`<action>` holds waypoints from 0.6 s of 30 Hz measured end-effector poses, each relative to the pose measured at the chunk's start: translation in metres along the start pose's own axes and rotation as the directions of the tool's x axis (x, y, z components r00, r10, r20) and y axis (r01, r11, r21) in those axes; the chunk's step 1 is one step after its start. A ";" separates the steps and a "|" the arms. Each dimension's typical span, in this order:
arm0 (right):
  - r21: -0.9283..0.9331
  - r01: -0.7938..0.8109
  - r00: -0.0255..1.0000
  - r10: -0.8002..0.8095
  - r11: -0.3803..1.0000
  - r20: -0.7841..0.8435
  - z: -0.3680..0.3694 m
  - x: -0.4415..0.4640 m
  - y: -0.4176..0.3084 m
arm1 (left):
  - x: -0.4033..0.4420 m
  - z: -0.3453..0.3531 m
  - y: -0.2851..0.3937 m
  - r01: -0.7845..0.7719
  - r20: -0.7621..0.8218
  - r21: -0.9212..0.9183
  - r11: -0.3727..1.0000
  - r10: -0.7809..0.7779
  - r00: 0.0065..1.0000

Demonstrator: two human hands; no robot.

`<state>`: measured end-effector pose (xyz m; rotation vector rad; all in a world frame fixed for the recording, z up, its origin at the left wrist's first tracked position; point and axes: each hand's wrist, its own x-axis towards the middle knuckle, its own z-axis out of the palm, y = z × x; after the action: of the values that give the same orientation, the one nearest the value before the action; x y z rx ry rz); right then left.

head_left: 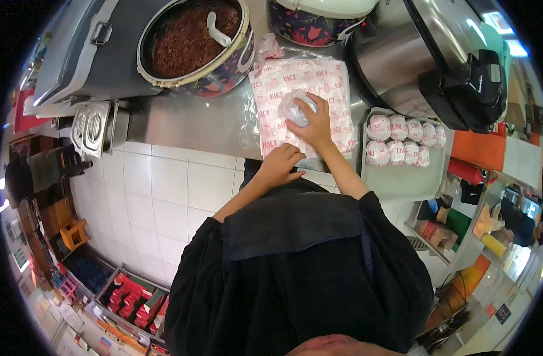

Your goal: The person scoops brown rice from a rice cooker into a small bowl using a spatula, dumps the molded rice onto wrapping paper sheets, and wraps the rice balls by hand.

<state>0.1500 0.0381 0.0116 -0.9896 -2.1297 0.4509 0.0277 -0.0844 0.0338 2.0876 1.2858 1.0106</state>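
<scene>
So, looks like nine wrapped bundles point(377, 153) are done and trayed point(396, 181), while the pale round thing point(297, 110) sits unfinished on the printed paper point(332, 76), right hand point(313, 123) fingers curled around it, left hand point(279, 166) fingers loosely bent, can't tell if pinching anything.

One head-worn camera is looking steeply down and forward, from near; the black shirt point(301, 279) is filling six o'clock, the steel counter point(191, 121) is spanning twelve.
</scene>
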 end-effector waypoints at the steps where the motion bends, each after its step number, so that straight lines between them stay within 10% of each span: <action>1: 0.020 -0.030 1.000 0.030 0.999 0.007 -0.002 -0.001 0.001 | -0.002 0.005 0.005 0.005 0.038 0.047 0.999 -0.007 0.999; 6: 0.254 -0.167 0.985 0.171 0.953 0.004 -0.015 0.009 0.014 | -0.006 0.026 -0.008 0.030 0.164 0.186 0.982 -0.061 0.985; 10: 0.700 -0.317 0.920 0.388 0.640 0.062 -0.036 0.019 0.032 | 0.004 0.014 0.001 0.073 0.141 0.169 0.983 -0.097 0.985; 14: 0.956 -0.263 0.839 0.521 0.133 0.159 -0.061 0.015 0.052 | 0.005 0.017 -0.004 0.032 0.149 0.268 0.963 -0.074 0.986; 16: 0.911 -0.194 0.848 0.405 -0.365 0.343 -0.075 0.012 0.053 | 0.005 0.018 -0.006 0.032 0.150 0.293 0.956 -0.079 0.986; 18: 0.890 -0.275 0.872 0.296 -0.363 0.390 -0.076 0.019 0.048 | 0.005 0.020 -0.008 -0.001 0.184 0.330 0.944 -0.063 0.981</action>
<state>0.2226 0.0839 0.0445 -0.3434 -0.5634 2.0587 0.0407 -0.0768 0.0178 2.3346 1.4611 0.5908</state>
